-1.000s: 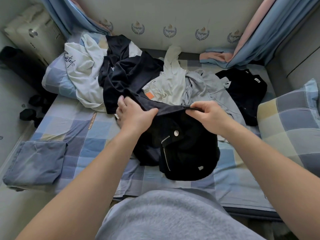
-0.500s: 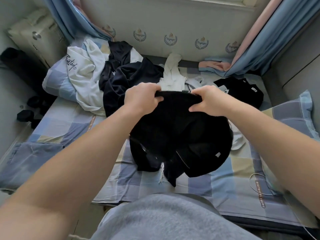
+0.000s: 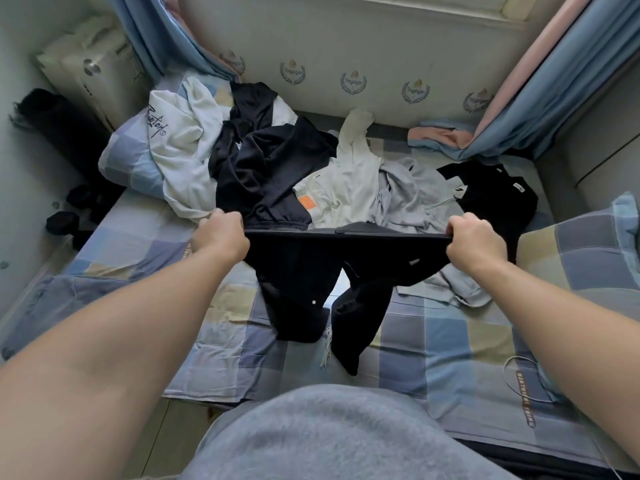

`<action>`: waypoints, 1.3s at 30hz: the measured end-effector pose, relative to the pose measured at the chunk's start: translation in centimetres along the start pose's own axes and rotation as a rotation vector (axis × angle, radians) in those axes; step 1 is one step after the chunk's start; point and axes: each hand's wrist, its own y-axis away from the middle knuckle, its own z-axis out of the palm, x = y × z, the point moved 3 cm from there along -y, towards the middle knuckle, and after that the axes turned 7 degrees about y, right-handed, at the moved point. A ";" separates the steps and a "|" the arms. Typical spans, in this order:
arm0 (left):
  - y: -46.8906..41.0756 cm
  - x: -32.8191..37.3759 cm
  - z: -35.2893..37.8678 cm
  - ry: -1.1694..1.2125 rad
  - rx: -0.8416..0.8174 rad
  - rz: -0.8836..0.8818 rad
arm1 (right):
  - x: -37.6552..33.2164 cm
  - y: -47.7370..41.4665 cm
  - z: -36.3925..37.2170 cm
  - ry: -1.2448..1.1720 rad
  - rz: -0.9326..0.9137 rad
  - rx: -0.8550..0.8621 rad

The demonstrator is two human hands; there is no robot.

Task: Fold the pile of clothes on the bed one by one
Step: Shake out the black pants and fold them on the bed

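A pair of black shorts (image 3: 304, 289) hangs above the checked bed sheet (image 3: 433, 348), stretched out by its waistband. My left hand (image 3: 221, 235) grips the waistband's left end and my right hand (image 3: 474, 242) grips its right end. The two legs dangle down and touch the bed. Behind lies the pile: a white printed top (image 3: 183, 147), a dark navy garment (image 3: 263, 168), a cream garment with an orange patch (image 3: 346, 181), a grey garment (image 3: 415, 199) and a black shirt (image 3: 495, 195).
A checked pillow (image 3: 581, 258) lies at the right and another (image 3: 128, 161) under the pile at the back left. Folded jeans (image 3: 59, 299) sit on the bed's left edge. Blue curtains (image 3: 554, 98) hang at both back corners. A thin white cable (image 3: 512, 372) lies on the sheet.
My hands have moved apart along the waistband, pulling the black shorts taut and wide. The bunched fabric has dropped open so both legs hang free.
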 end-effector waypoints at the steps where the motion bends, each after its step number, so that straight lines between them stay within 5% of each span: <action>1: 0.3 -0.9 0.8 0.028 0.000 -0.026 | 0.1 0.3 0.4 -0.023 0.006 0.016; 10: 0.5 -4.2 3.4 0.174 -0.094 -0.165 | 0.8 1.2 2.0 -0.628 0.395 -0.243; 15: -0.9 -3.8 2.8 0.940 -0.156 -0.282 | 0.0 0.6 2.0 -1.257 0.575 -0.310; 21: -3.1 0.3 -4.9 1.323 -0.082 -0.162 | 0.7 -3.0 -2.3 -1.366 0.508 -0.100; 26: -4.9 4.3 -14.7 1.494 -0.089 0.126 | 0.1 -5.8 -12.1 -1.217 0.148 0.113; 33: -5.3 7.8 -31.6 1.190 0.496 0.406 | 0.9 -9.2 -30.7 -1.008 -0.072 0.564; 39: -3.3 10.9 -42.6 1.007 0.799 0.504 | 1.8 -9.1 -43.3 -1.199 -0.104 0.648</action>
